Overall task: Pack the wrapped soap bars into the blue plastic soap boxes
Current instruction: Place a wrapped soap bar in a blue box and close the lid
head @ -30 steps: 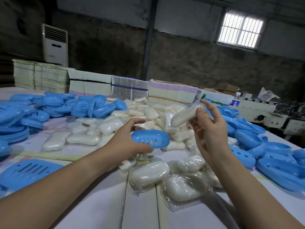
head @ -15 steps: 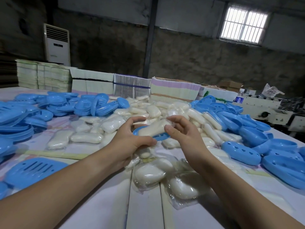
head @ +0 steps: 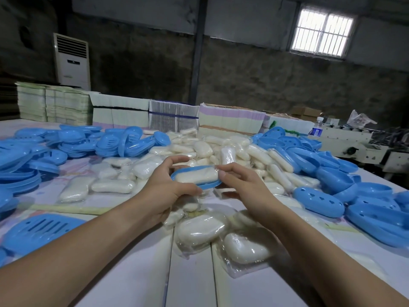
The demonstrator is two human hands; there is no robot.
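Observation:
My left hand (head: 164, 189) grips a blue plastic soap box half (head: 207, 185) above the table, fingers curled round its left end. A white wrapped soap bar (head: 195, 176) lies inside that box half. My right hand (head: 241, 185) pinches the right end of the bar's wrapper at the box rim. A heap of wrapped soap bars (head: 221, 149) covers the middle of the table, and two more wrapped bars (head: 221, 235) lie near me under my wrists.
Piles of blue box halves lie at the left (head: 55, 149) and the right (head: 327, 171). A slotted blue lid (head: 42, 229) sits at the near left. Stacks of flat cartons (head: 172, 117) line the far edge. A machine (head: 363, 147) stands at the right.
My right hand brought the wrapped bar down from the air and set it into the blue box half held by my left hand. Both hands now meet at the box.

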